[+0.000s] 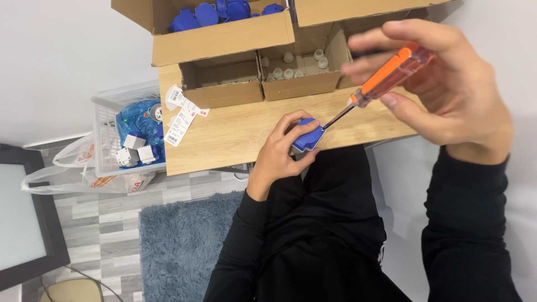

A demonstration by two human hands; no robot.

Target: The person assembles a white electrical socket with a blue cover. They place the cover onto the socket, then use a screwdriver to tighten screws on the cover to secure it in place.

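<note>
The left hand [282, 151] is clamped around a small blue plastic part [307, 137], pinning it to the wooden table [224, 134]. The right hand [442, 84] grips an orange-handled screwdriver [386, 75], its tip touching the part just beside the left fingers.

White wall [56, 61] ran behind a small light-wood table [235, 134], lit evenly, with open cardboard boxes [224, 39] along its far edge. Floor [106, 223] was grey wood-look tile with a shaggy blue-grey rug [179, 240]. A white plastic crate [106, 128] and plastic bags [67, 173] sat left of the table; a dark-framed panel [22, 218] stood at the left edge.
</note>
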